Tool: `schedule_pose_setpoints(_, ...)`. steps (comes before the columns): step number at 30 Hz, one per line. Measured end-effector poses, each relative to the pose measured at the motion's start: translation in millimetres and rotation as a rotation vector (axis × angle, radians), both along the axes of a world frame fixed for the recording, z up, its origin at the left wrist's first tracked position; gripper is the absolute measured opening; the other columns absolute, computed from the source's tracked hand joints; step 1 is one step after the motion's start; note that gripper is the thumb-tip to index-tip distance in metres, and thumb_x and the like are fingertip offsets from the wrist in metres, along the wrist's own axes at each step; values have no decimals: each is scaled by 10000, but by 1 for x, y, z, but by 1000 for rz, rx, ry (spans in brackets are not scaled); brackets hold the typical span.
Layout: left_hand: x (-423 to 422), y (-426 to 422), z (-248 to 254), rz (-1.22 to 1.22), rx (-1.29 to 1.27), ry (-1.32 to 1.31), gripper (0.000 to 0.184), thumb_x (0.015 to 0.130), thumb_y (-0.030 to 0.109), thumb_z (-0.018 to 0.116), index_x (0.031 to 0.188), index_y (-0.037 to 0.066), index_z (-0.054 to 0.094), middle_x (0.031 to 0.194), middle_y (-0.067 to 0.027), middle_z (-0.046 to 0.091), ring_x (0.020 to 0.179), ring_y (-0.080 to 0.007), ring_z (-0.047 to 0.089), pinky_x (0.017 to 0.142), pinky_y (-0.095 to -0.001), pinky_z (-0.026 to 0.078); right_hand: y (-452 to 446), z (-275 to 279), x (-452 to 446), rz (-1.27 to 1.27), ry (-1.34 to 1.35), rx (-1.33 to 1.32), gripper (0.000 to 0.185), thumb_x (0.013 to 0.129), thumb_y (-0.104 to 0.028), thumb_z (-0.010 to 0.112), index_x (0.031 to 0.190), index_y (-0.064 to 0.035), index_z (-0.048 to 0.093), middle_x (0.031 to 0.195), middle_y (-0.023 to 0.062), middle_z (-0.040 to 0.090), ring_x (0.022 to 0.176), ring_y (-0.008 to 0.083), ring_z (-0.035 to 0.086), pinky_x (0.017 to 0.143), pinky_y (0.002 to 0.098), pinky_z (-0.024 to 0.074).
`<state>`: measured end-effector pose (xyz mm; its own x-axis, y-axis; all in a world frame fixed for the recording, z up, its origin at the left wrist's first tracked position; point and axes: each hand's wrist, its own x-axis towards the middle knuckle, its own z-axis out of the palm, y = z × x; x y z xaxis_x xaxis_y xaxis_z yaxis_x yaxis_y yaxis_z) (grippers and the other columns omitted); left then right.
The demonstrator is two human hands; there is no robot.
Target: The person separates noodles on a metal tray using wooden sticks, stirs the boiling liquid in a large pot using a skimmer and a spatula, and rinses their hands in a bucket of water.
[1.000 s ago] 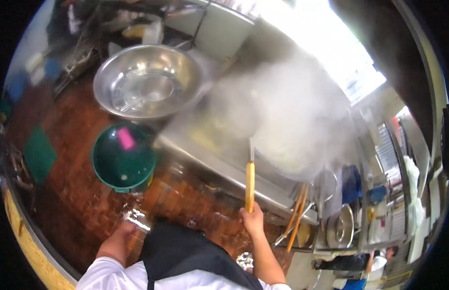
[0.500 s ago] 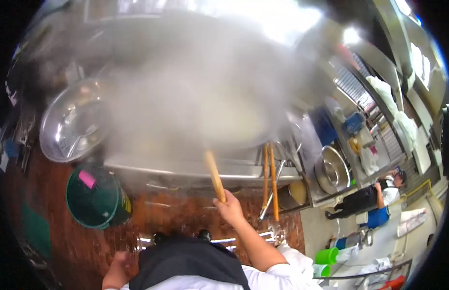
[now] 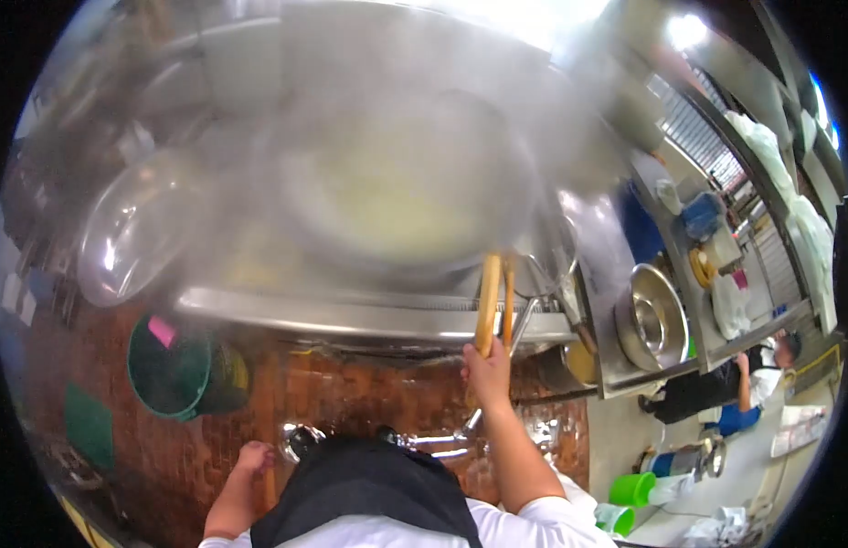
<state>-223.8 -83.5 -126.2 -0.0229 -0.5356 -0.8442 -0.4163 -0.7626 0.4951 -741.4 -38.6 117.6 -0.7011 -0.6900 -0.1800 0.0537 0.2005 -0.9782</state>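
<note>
My right hand [image 3: 487,372] is closed around a thick wooden handle [image 3: 488,301], which stands nearly upright in view at the front right of a large round pot [image 3: 328,239]. Steam blurs the pot and its pale yellowish contents, and I cannot make out what the handle's far end carries. Just right of it, another wooden handle [image 3: 508,306] and a metal rod [image 3: 523,324] lean on the counter edge. My left hand [image 3: 256,456] hangs low at the left over the tiled floor, fingers curled, with nothing visible in it.
A steel counter edge [image 3: 351,318] runs across in front. At left are a large shiny bowl [image 3: 136,233] and a green bin [image 3: 173,374] with a pink item [image 3: 161,331] on it. A steel bowl [image 3: 657,320] sits on the right shelf; a person [image 3: 716,379] stands beyond.
My right hand has moved right and up with the wooden handle, bringing it beside the other leaning handles. My left hand has risen slightly. The steam has thinned, so the pot shows more.
</note>
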Motion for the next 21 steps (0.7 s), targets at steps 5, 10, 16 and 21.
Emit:
schedule_pose_setpoints(5, -11, 9, -25, -293, 54, 25, 272, 822, 233, 583, 634, 43, 634, 620, -94, 621, 499, -179, 577, 419, -332, 427, 19, -20, 5, -226, 0, -22, 290, 877, -77, 584, 1130, -21, 454, 745, 24, 530, 489, 89, 498, 429, 238, 424)
schedule_pose_setpoints(10, 4, -13, -31, -369, 68, -29, 228, 831, 231, 596, 717, 43, 657, 653, -82, 631, 506, -181, 588, 422, -333, 435, 26, -42, 8, -364, -24, -37, 295, 874, -54, 564, 1139, -11, 441, 742, 44, 522, 459, 109, 494, 413, 244, 413)
schedule_pose_setpoints(16, 14, -62, -10, -290, -10, -90, 232, 860, 262, 628, 927, 40, 641, 774, -80, 657, 573, -182, 612, 447, -331, 453, -6, -84, 11, -507, 181, -90, 398, 864, -54, 571, 1227, 12, 419, 819, 91, 555, 524, 154, 560, 443, 280, 442)
schedule_pose_setpoints(21, 26, -73, 1, -268, -13, -121, 244, 863, 252, 633, 952, 25, 635, 789, -82, 653, 577, -193, 613, 457, -345, 467, -48, -138, 4, -563, 101, -18, 393, 850, -61, 586, 1190, 16, 405, 904, 153, 578, 649, 194, 628, 491, 300, 504)
